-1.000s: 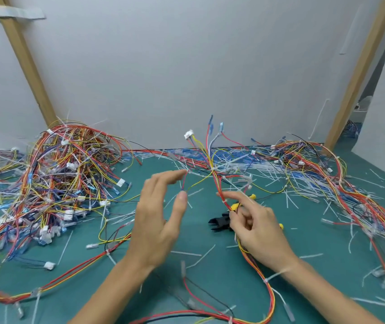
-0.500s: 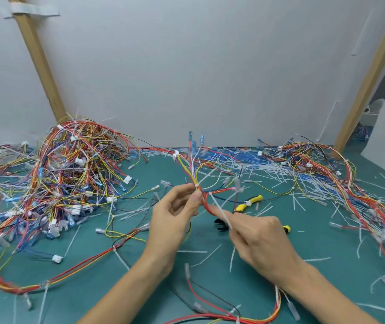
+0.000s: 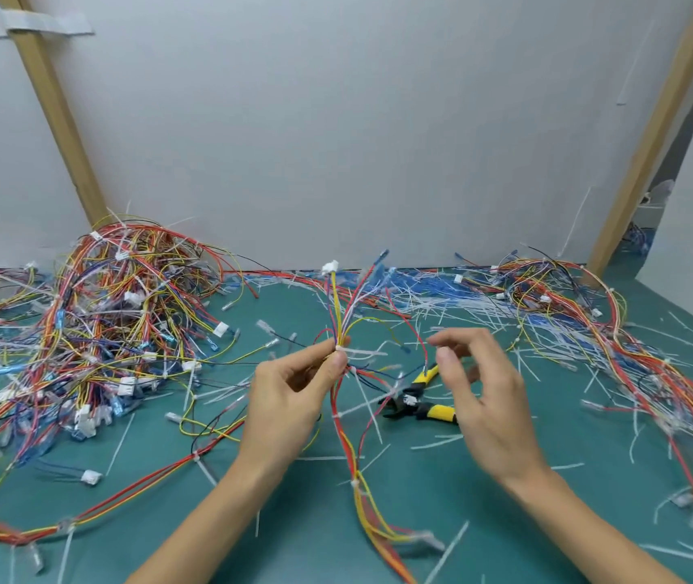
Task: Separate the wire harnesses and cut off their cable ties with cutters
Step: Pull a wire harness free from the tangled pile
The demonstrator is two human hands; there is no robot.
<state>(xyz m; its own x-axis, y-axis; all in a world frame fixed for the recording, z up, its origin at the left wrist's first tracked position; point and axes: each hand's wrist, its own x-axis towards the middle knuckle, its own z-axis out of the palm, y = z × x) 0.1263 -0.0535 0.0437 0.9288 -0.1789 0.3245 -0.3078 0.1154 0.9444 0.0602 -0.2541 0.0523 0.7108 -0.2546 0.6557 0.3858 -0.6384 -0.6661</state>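
A single wide-angle camera sat on the person's head, facing forward and down over the green table [image 3: 302,520]. It rode close: both forearms entered from 6 o'clock, and the left hand [image 3: 294,398] pinching a wire harness [image 3: 336,305] and the right hand [image 3: 488,398] sat near frame centre. The white wall [image 3: 357,141] filled 12 o'clock, wooden posts [image 3: 58,120] slanting at 10 and 2 o'clock.

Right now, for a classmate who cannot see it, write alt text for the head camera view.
A person's left hand pinches a wire harness at its white cable tie, while the right hand hovers empty above yellow-handled cutters lying on the green table.
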